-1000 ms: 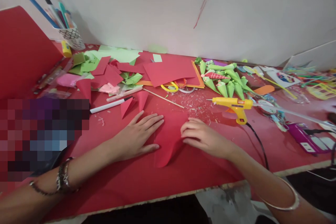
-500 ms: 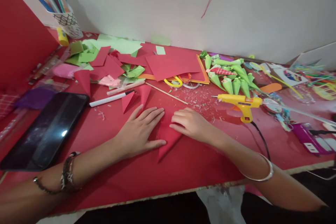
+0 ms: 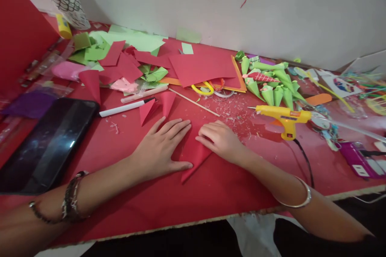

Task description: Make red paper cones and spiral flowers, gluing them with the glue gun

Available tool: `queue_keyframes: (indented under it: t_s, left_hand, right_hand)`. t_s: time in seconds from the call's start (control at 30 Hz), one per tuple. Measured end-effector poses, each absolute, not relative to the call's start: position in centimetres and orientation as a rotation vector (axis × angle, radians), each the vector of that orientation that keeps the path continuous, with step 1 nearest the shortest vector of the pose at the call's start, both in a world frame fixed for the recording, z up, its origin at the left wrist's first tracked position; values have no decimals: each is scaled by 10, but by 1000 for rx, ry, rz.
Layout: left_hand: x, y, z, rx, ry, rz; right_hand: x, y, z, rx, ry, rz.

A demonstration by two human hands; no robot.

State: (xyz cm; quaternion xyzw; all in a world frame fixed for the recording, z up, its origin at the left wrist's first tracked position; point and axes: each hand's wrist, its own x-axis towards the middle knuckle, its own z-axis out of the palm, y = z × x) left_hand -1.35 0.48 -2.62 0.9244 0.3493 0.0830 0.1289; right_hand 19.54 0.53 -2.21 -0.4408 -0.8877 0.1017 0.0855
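A piece of red paper [image 3: 193, 154] lies on the red tabletop [image 3: 169, 202] with its pointed corner toward me. My left hand [image 3: 159, 148] rests flat along its left side, fingers spread and thumb on the paper near the point. On the right side, my right hand [image 3: 222, 142] has its fingers curled and closed on the paper's edge, which is lifted into a curve. Just beyond my left hand are two small red paper cones [image 3: 167, 103] and a white marker [image 3: 123, 108] with a black end.
A yellow glue gun [image 3: 282, 116] lies right, its cord trailing down. Behind it are several green paper cones [image 3: 279, 94]. Red sheets [image 3: 202, 70], scissors [image 3: 202, 89] and a thin stick [image 3: 193, 101] lie ahead. A phone [image 3: 51, 144] lies left, a pen cup [image 3: 70, 10] behind.
The camera view has shifted slightly, so the table items appear a little higher. Both hands keep nearly the same places on the red paper.
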Motion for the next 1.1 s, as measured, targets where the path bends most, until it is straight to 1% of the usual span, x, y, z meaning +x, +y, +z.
queue_keyframes:
  t_s: [0.13, 0.33, 0.53, 1.1]
  left_hand:
    - [-14, 5, -26, 2688, 1018, 223]
    - [-14, 4, -26, 2692, 1012, 226]
    - [-14, -2, -27, 2718, 1017, 237]
    - [-17, -5, -25, 2741, 1036, 194]
  right_hand:
    - [196, 5, -24, -1314, -2641, 295]
    - [196, 6, -24, -1321, -2571, 411]
    - [195, 5, -22, -1322, -2529, 453]
    - [194, 5, -23, -1339, -2604, 314]
